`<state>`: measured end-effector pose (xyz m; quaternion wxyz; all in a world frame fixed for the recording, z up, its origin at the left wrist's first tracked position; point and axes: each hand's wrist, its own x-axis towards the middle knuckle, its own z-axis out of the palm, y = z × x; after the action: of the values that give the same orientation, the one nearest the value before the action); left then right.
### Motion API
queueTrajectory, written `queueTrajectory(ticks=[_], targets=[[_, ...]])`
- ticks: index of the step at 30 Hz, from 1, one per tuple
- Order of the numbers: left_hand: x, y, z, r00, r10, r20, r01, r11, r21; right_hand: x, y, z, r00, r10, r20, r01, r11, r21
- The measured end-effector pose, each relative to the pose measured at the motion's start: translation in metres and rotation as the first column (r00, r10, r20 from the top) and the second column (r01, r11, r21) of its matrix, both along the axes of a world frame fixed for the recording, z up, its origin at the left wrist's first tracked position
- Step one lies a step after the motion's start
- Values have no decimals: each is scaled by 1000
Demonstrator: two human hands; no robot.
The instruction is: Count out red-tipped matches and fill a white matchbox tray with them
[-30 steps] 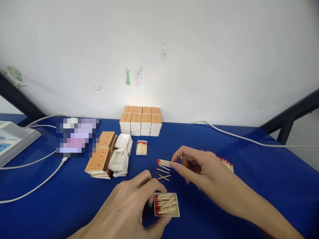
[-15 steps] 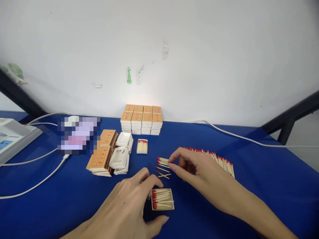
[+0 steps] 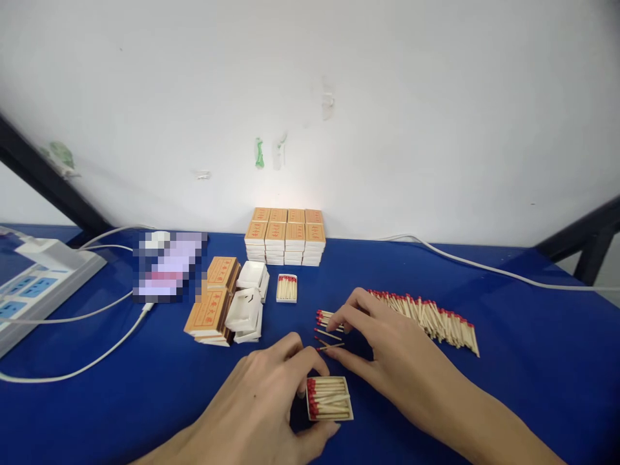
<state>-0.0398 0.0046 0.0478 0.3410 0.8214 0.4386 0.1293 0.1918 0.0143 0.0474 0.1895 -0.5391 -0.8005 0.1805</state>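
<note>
My left hand (image 3: 271,394) curls around a white matchbox tray (image 3: 351,413) full of red-headed matches. Its index finger is at the tray's far edge, its thumb along the near edge. One match (image 3: 335,401) lies slantwise on top of the others. Just beyond the tray, my right hand (image 3: 378,342) hovers low over a few loose matches (image 3: 327,333). Thumb and index finger are spread apart there, with the thumb tip at two crossed matches (image 3: 330,347). To the right of that hand lies a long row of loose matches (image 3: 436,316).
Orange matchboxes (image 3: 285,232) are stacked by the wall. A filled tray (image 3: 287,289) stands before them. Further left are white trays (image 3: 245,310) and orange matchbox sleeves (image 3: 208,313). A pixelated phone-like object (image 3: 169,265), cables and a power strip (image 3: 48,284) occupy the left side.
My right hand has come nearer, its thumb moving down to the crossed matches and its fingers spreading. My left thumb has closed up to the tray's near edge. The whole view has shifted slightly.
</note>
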Motion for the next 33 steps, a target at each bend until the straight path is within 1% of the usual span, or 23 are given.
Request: queueTrajectory(ticks=[9, 14, 17, 21, 23, 29, 33], targets=[[1, 0, 3, 1000, 15, -5, -15, 1000, -18, -1, 0, -2, 1000, 18, -10, -18, 999, 39], [2, -1, 2, 1000, 9, -10, -9, 1000, -25, -4, 0, -6, 1000, 10, 22, -13, 991, 137], [2, 0, 2, 1000, 16, -3, -17, 1000, -20, -5, 0, -9, 998, -24, 63, 11, 978, 207], [2, 0, 2, 1000, 16, -2, -16, 1000, -20, -6, -1, -11, 992, -96, 80, 72, 964, 256], [2, -1, 1, 1000, 14, -5, -14, 1000, -15, -6, -1, -11, 990, -107, 95, 77, 958, 275], [1, -2, 0, 1000, 23, -7, -23, 1000, -8, -5, 2, -12, 993, -71, 94, 50, 976, 213], [1, -2, 0, 1000, 25, -3, -25, 1000, -2, -5, 4, -15, 994, -44, 97, 20, 973, 229]])
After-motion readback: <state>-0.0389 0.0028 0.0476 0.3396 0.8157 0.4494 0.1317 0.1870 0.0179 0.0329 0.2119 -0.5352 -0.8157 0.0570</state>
